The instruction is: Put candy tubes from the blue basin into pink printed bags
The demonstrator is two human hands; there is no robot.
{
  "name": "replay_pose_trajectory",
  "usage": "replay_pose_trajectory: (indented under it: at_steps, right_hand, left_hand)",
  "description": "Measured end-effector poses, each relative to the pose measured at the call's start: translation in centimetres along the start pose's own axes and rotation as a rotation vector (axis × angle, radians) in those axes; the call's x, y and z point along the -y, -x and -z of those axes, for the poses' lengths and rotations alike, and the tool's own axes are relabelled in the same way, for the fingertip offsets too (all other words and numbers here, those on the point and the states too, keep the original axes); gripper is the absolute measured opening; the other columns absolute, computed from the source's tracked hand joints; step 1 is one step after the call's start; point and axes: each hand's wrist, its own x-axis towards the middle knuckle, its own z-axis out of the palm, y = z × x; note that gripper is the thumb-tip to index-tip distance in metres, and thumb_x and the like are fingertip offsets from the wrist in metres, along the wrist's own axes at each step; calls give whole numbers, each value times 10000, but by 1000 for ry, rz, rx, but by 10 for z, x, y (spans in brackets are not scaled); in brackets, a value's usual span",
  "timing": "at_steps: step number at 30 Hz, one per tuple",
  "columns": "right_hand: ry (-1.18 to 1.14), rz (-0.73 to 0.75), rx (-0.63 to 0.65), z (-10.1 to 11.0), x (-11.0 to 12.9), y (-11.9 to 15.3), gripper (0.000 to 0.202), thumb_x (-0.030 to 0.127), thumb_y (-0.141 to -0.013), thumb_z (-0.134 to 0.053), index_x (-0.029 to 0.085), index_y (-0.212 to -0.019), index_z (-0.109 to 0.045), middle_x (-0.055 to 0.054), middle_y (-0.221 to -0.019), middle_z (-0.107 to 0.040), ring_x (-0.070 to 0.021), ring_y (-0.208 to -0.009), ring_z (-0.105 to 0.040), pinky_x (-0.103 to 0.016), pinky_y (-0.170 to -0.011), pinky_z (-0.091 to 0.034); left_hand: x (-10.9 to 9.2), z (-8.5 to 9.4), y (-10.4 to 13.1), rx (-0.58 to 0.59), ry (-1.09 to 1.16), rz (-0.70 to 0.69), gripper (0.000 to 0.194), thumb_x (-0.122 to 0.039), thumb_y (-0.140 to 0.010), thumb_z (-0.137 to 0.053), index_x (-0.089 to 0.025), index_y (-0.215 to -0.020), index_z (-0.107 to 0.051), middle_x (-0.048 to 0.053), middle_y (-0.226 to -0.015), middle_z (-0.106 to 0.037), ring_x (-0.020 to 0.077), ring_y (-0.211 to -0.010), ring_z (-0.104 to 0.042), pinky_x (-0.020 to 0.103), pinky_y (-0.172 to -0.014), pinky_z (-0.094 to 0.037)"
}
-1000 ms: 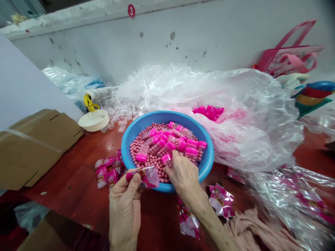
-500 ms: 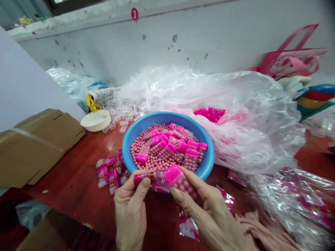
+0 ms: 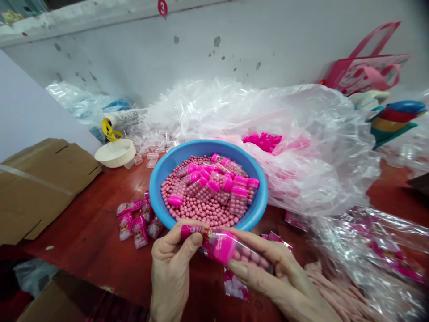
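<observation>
Between my hands is a small clear bottle [image 3: 250,257] of pink balls with a bright pink cap, lying nearly level. A magenta printed film wrapper [image 3: 192,231] reaches over its cap, and white lettering shows across the pink. My left hand [image 3: 170,273] pinches the wrapper's left end between thumb and fingers. Wrapped round the bottle's body is my right hand [image 3: 284,277], its thumb near the cap. Just beyond them stands a blue basin [image 3: 154,192] of small pink balls [image 3: 197,212], with several filled, pink-capped bottles [image 3: 239,201] on top.
Several wrapped packs [image 3: 139,230] lie left of the basin. Loose wrappers [image 3: 235,286] are under my hands and at right. Behind are clear tubes [image 3: 154,156], a white dish [image 3: 115,153] and a large plastic bag [image 3: 321,147] with pink caps. Cardboard [image 3: 43,188] leans at left.
The bottle's cap has gone further into the wrapper, whose film now covers it. My hands have moved slightly down and right, and the whole view has shifted a little.
</observation>
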Motion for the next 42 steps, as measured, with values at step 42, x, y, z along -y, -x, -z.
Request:
replay_pose_trajectory:
  at_steps: [42]
  right_hand:
    - [13,274,-275,-35,-62,2,531,296,-809,-690,301,-1319,-542,17,-1080,-744,-149,-853,-733,-156,-744,-565]
  left_hand:
    - [7,-30,19,-71,415,408,145,-229,-580,-854,-247,-707,-784,23,-677,-770,172,-627,-706,311,-751,-567]
